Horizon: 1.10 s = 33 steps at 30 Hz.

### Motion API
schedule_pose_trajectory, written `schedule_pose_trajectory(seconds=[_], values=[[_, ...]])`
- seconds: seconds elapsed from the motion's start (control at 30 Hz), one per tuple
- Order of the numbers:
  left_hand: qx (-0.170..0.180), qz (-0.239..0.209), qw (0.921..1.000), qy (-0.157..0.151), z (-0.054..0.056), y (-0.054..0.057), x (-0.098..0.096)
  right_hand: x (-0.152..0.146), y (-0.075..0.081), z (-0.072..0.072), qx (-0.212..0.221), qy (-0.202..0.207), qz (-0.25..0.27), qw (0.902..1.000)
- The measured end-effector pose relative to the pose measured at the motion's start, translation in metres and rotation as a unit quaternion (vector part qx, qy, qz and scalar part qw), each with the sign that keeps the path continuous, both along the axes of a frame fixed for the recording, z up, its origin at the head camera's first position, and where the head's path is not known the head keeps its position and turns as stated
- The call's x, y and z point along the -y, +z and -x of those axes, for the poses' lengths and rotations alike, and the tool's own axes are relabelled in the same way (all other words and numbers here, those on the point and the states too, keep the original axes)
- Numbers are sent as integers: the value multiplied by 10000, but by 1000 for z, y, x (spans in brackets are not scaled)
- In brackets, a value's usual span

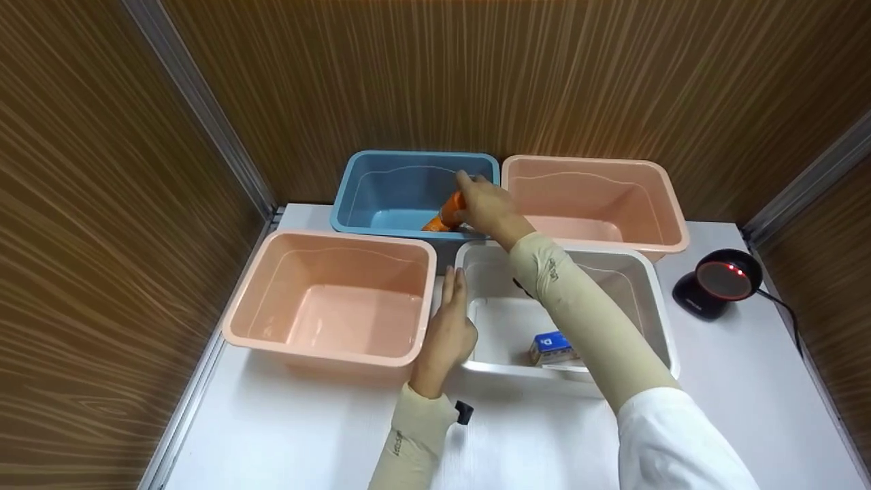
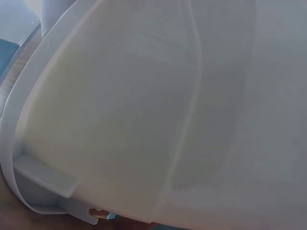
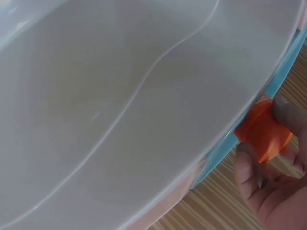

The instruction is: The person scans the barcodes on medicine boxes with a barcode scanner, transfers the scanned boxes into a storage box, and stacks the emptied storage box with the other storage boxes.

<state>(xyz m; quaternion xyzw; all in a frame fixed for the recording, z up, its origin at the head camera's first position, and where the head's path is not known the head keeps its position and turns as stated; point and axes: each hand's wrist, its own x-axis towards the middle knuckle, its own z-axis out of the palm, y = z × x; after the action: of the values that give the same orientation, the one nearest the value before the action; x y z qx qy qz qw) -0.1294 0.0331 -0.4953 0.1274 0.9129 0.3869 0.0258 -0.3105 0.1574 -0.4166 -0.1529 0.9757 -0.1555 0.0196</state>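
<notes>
Reaching over the front rim of the blue bin (image 1: 388,197), my right hand (image 1: 487,204) grips an orange bottle-shaped item (image 1: 452,209), tilted with its lower end inside the bin. The right wrist view shows thumb and fingers pinching the orange item (image 3: 265,130) from both sides. My left hand (image 1: 446,335) has its fingers straight, pointing away from me, between the front pink bin (image 1: 330,354) and the white bin (image 1: 490,368). A small blue-and-white carton (image 1: 553,346) lies inside the white bin, partly behind my right forearm.
Another pink bin (image 1: 599,238) stands at the back right, beside the blue one. A black scanner-like device (image 1: 721,279) with red lights and a cable stands on the white table (image 1: 735,381) at the right. Wood-grain panels (image 1: 381,75) enclose the back and sides.
</notes>
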Motion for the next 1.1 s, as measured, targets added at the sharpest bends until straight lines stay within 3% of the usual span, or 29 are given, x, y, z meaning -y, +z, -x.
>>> schedule_pose_trajectory(seconds=[0.2,0.47,0.73,0.97,1.1], values=[[35,-9,10000,22,-1,1,-3,-4,-2,3,-92,-159,-116,9998],[-55,-47,10000,-26,-3,1,-5,-12,-4,3,296,-224,-600,9975],[-116,-28,9999,-96,-4,-1,-4,-20,-3,-2,151,-143,-585,9981],[-47,29,10000,-65,-1,-1,-1,-31,17,-11,319,-399,-42,9987],[-33,34,10000,-76,2,-2,0,-45,31,-24,448,-176,205,9986]])
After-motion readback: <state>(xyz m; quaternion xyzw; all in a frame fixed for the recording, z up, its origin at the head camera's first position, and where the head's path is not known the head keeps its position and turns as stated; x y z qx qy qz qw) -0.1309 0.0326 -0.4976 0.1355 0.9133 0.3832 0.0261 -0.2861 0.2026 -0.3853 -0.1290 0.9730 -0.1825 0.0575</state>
